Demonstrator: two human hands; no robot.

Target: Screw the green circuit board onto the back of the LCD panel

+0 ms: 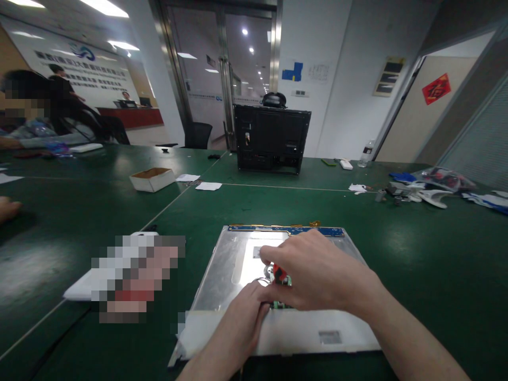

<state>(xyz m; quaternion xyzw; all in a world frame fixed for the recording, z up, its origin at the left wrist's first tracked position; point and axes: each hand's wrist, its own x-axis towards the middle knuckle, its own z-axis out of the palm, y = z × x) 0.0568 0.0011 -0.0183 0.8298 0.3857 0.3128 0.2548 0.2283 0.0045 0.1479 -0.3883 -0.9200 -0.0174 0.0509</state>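
Observation:
A flat silver display panel [216, 288] lies back side up on the green table before me, with a blue circuit strip [333, 231] along its far edge. My right hand [317, 270] is closed from above around a red-handled tool [279, 273], held over the panel's middle; the tool's tip is hidden, so its exact kind does not show. Close against it, my left hand [246, 312] rests low on the panel, fingers drawn together; what they grip is hidden. Below both hands a small green circuit board [280, 305] shows in part. A white strip [293, 338] covers the near edge.
Left of the panel lies a white object [79, 286], partly blurred out. An open box [153, 180] and papers [208, 186] lie farther back. A black monitor housing [273, 138] stands at the far side. Loose parts [405, 191] are heaped right. Another person's hand [8, 209] is at far left.

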